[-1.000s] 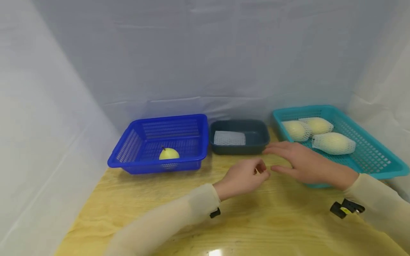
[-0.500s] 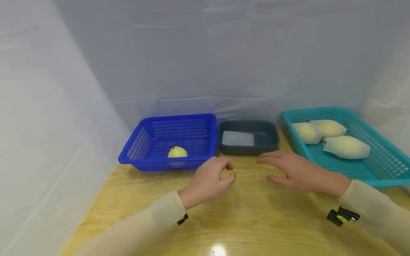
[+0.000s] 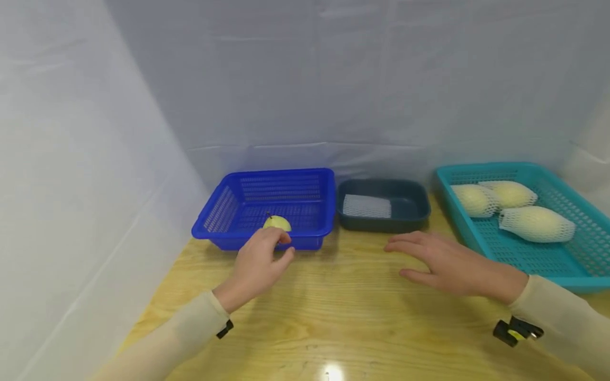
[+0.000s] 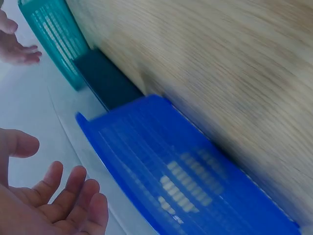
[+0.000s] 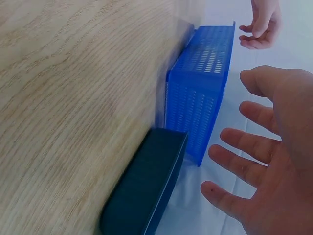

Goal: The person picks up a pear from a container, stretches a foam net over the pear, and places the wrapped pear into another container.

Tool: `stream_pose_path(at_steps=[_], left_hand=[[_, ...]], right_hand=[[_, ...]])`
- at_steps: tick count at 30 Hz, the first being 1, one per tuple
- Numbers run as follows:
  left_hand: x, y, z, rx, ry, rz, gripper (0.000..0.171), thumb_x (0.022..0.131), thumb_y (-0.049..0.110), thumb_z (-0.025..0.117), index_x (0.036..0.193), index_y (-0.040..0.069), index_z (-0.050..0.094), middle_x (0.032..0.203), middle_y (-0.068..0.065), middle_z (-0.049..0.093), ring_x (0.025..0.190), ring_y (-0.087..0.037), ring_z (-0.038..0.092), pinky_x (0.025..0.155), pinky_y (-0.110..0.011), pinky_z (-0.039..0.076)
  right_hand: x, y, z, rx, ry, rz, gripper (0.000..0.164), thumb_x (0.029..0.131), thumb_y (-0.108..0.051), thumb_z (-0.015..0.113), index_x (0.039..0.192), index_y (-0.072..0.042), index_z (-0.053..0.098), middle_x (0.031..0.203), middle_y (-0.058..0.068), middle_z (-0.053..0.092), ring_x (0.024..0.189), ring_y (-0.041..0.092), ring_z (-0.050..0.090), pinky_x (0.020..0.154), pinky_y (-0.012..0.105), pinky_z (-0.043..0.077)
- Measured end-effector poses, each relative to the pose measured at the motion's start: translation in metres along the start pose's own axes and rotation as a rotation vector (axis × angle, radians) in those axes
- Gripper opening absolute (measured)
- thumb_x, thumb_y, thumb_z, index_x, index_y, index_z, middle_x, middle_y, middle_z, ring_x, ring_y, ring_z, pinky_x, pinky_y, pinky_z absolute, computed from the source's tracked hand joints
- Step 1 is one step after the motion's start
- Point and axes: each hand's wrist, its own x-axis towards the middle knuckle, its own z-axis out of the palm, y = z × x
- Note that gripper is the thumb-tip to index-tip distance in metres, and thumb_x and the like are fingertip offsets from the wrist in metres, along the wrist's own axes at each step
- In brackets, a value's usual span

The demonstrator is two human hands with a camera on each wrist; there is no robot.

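Note:
My left hand (image 3: 259, 262) is over the table just in front of the blue basket (image 3: 305, 190), its fingers loosely bent and holding nothing. Behind its fingertips in the head view, a yellow pear (image 3: 278, 223) with a dark stem lies in that basket, partly hidden by the front rim and the hand. The left wrist view shows the thumb and fingers (image 4: 73, 196) apart. Above the wood, in front of the dark green tray (image 3: 410, 209), my right hand (image 3: 448, 262) has its fingers spread and relaxed, with nothing in its grasp. A white foam net sleeve (image 3: 367, 206) lies flat in the tray.
At the right stands a teal basket (image 3: 562, 283). Three pears in white foam nets lie in it, one pear (image 3: 536, 224) nearest the front. The wooden table (image 3: 343, 317) meets white sheeting (image 3: 305, 95) at the back and sides.
My left hand has moved left, from beside the right hand to the front of the blue basket. The right hand has stayed about in place, while the head view has shifted slightly left.

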Motion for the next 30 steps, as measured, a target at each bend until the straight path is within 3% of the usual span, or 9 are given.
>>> stream_pose_path(at_steps=[8,14,23,30], left_hand=[[-0.001,-0.033,-0.013,0.08,0.094,-0.011,0.024,0.092,0.03,0.065,0.105,0.01,0.068,0.103,-0.005,0.069,0.095,-0.024,0.061,0.077,-0.043,0.054],[0.001,-0.068,-0.025,0.198,0.168,-0.014,0.024,0.093,0.026,0.064,0.105,0.005,0.067,0.103,-0.012,0.068,0.097,-0.033,0.062,0.086,-0.049,0.052],[0.005,-0.111,-0.036,0.251,0.176,-0.122,0.03,0.095,0.027,0.061,0.109,0.001,0.066,0.105,-0.017,0.064,0.099,-0.037,0.058,0.086,-0.053,0.048],[0.008,-0.135,-0.043,0.236,0.11,-0.259,0.043,0.099,0.033,0.054,0.122,-0.002,0.06,0.12,-0.023,0.058,0.113,-0.044,0.052,0.094,-0.062,0.044]], right_hand=[[0.002,-0.003,0.003,-0.005,0.008,-0.029,0.047,0.099,-0.036,0.064,0.143,-0.023,0.055,0.146,0.002,0.055,0.128,0.028,0.057,0.096,0.057,0.05],[0.004,-0.006,0.004,-0.006,0.006,-0.041,0.046,0.098,-0.033,0.066,0.141,-0.019,0.057,0.145,0.004,0.056,0.128,0.03,0.057,0.097,0.059,0.049],[0.005,-0.006,0.006,0.004,0.0,-0.05,0.044,0.099,-0.033,0.064,0.141,-0.021,0.057,0.146,0.004,0.055,0.13,0.03,0.056,0.099,0.059,0.049],[0.004,-0.004,0.008,0.009,0.012,-0.058,0.043,0.097,-0.032,0.067,0.138,-0.021,0.059,0.144,0.003,0.057,0.128,0.028,0.058,0.097,0.056,0.05]])
